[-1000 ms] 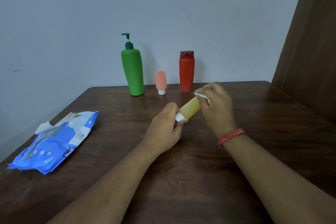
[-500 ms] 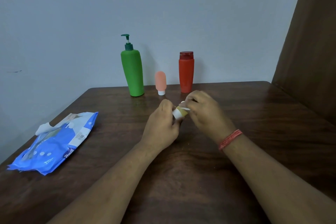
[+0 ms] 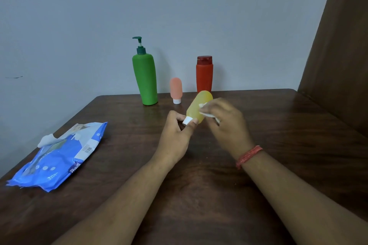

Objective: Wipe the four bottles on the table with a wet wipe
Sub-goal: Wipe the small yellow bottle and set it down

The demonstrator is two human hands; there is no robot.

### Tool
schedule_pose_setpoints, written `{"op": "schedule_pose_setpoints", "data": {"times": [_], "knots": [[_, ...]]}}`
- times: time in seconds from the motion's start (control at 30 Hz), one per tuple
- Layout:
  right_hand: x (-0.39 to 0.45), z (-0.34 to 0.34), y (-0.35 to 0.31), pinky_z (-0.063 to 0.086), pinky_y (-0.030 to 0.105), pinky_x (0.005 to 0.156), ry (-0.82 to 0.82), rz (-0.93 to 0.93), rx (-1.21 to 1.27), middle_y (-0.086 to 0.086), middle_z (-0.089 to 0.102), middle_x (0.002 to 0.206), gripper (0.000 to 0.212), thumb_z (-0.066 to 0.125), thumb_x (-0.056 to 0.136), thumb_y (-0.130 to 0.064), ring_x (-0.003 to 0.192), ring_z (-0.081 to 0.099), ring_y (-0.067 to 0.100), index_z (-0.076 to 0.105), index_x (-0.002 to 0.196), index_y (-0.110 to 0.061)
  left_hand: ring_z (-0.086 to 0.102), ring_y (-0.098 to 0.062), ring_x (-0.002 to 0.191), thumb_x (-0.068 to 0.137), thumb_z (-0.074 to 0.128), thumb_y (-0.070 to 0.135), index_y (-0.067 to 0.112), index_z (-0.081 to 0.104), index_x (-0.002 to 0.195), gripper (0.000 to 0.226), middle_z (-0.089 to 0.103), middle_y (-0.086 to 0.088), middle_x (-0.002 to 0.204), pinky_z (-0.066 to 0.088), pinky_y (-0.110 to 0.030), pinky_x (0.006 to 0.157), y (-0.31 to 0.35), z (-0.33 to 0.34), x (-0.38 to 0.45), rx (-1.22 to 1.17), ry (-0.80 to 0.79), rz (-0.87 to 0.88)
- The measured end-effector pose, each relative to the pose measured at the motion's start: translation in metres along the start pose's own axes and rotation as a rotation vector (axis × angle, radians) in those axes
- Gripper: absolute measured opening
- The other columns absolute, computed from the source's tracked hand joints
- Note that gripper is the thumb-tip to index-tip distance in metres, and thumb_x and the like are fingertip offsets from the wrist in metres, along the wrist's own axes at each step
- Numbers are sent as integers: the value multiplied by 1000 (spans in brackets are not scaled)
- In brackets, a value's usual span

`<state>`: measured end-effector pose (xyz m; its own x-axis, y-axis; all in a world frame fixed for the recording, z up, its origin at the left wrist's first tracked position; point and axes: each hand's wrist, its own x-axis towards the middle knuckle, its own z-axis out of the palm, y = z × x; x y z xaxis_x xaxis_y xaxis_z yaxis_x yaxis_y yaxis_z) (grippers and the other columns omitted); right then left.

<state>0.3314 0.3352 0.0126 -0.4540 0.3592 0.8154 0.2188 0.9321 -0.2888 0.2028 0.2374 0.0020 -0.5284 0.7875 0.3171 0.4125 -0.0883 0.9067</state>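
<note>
Wipe (image 3: 207,113) folded in your right hand (image 3: 227,123) presses on the yellow bottle (image 3: 196,108), held above the table (image 3: 278,125) with its white cap (image 3: 187,120) pinched in your left hand (image 3: 175,137). Turn the cap as you rub, so every side gets covered. Green bottle (image 3: 146,79), pink tube (image 3: 176,89) and red bottle (image 3: 204,73) stand just behind; open room lies toward you.
</note>
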Motion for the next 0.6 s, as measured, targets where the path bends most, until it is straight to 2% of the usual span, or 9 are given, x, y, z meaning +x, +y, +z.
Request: {"op": "schedule_pose_setpoints", "data": {"times": [0.1, 0.17, 0.27, 0.33, 0.37, 0.4, 0.5, 0.6], "knots": [[-1, 3, -2, 52, 27, 86, -100, -94, -5, 6, 69, 102, 21, 73, 83, 2, 97, 63, 20, 76, 101, -8, 64, -32, 90, 95, 65, 37, 18, 52, 99, 24, 64, -12, 96, 55, -52, 84, 0, -5, 0, -68, 13, -14], [0, 0, 0, 54, 31, 86, -74, -81, -60, 7, 70, 101, 21, 74, 82, 2, 97, 64, 22, 76, 101, -8, 64, -20, 82, 95, 65, 37, 17, 52, 101, 24, 65, -6, 92, 55, -48, 85, -1, -5, 0, -76, -27, -36], [4, -11, 10, 55, 36, 83, 100, 10, -111, 11, 69, 101, 18, 70, 86, 2, 95, 64, 25, 75, 101, -5, 63, -7, 75, 97, 64, 33, 17, 50, 101, 21, 66, -6, 90, 54, -32, 77, 0, 0, -2, -63, -135, -22], [7, -19, 16, 55, 35, 83, 171, 83, -109, 9, 67, 102, 18, 68, 87, 4, 95, 63, 24, 74, 102, -5, 62, -2, 70, 98, 63, 30, 15, 49, 101, 21, 65, -10, 92, 50, -17, 69, 2, 2, -4, -57, -185, 1], [7, -21, 18, 55, 35, 83, 184, 110, -95, 9, 67, 103, 18, 68, 87, 4, 95, 64, 23, 74, 102, -6, 62, -2, 69, 98, 63, 29, 14, 49, 101, 21, 64, -12, 93, 50, -15, 68, 2, 3, -4, -68, -189, 2], [6, -20, 17, 55, 36, 84, 180, 134, -81, 8, 67, 104, 18, 68, 87, 3, 96, 64, 23, 74, 102, -6, 62, -3, 69, 98, 64, 28, 14, 50, 100, 20, 64, -12, 92, 51, -17, 70, 1, 3, -4, -93, -180, -5], [2, -9, 7, 54, 29, 88, 111, 118, 3, 9, 68, 106, 18, 70, 86, 3, 99, 64, 21, 74, 101, -5, 63, -12, 71, 97, 65, 28, 14, 52, 98, 18, 66, -5, 84, 54, -40, 83, -4, 0, 0, -244, -106, -64], [-2, 4, -5, 43, 8, 84, 3, 59, 69, 4, 66, 104, 17, 72, 85, 2, 95, 61, 12, 73, 99, -8, 62, -14, 69, 99, 61, 21, 11, 51, 97, 15, 66, -6, 86, 52, -39, 79, -5, -2, 4, -449, -24, -102]]}}
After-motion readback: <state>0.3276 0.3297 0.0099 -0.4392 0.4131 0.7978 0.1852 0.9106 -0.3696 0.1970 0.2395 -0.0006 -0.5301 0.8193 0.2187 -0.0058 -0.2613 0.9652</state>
